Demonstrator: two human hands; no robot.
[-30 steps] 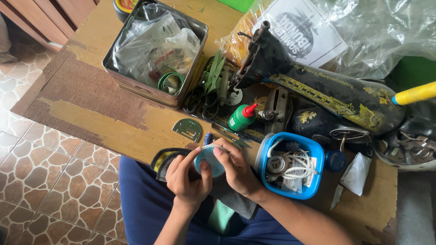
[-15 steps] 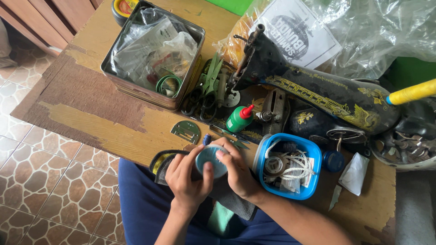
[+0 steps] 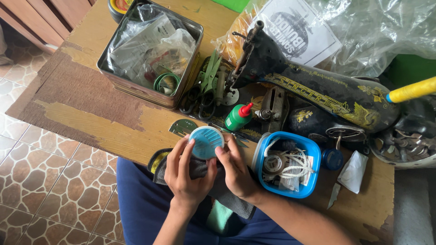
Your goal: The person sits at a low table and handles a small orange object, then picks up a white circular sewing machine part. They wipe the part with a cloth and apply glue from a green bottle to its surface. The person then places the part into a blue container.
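A white printed sheet [image 3: 299, 31] lies under clear plastic at the table's [image 3: 91, 122] far edge, with a green red-capped bottle [image 3: 239, 116] nearer the middle. At the near edge, a round pale-blue disc case [image 3: 206, 142] is pinched between the left hand [image 3: 186, 170] and right hand [image 3: 236, 170]. Its flat face is turned upward; being round, no long axis is shown.

The clear plastic bag [image 3: 390, 31] and yellow spool [image 3: 411, 90] run off the right edge. A round tin [image 3: 119, 5] is cut by the top edge. Crumpled plastic hides most of the metal box's [image 3: 136, 88] contents.
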